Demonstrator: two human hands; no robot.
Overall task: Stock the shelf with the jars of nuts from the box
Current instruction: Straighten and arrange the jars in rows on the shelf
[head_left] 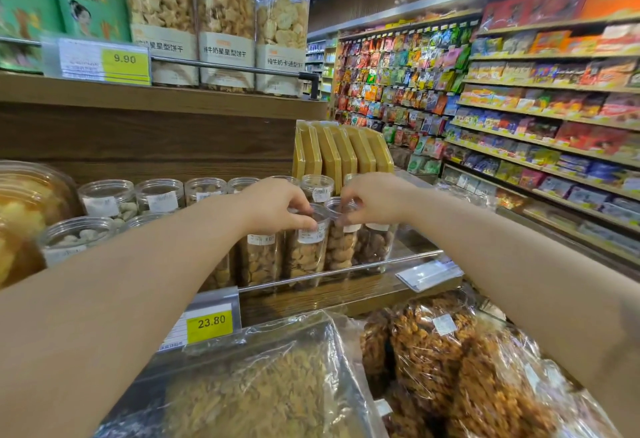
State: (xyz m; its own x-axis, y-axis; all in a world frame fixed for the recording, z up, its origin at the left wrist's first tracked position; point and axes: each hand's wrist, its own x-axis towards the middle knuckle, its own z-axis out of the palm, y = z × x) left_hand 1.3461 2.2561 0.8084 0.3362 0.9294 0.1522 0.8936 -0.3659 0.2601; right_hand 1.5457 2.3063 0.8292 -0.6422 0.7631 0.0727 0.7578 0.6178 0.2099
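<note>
Clear plastic jars of nuts stand in rows on the wooden shelf (332, 290) behind a metal rail. My left hand (273, 207) grips the lid of one front-row jar (306, 254) from above. Just to its right, my right hand (375, 200) pinches the lid rim of the neighbouring jar (341, 247). Both jars stand upright on the shelf, touching each other. A darker jar of nuts (375, 243) stands at the right end of the row. More jars (107, 197) fill the back row to the left. The box is not in view.
Bags of dried fruit (433, 344) and a large clear bag (263, 392) lie below the shelf. Price tags (209, 325) hang on the shelf edge. Tall biscuit jars (225, 29) stand on the upper shelf. Yellow packets (343, 152) stand behind the jars. An aisle of snack shelves (540, 119) runs right.
</note>
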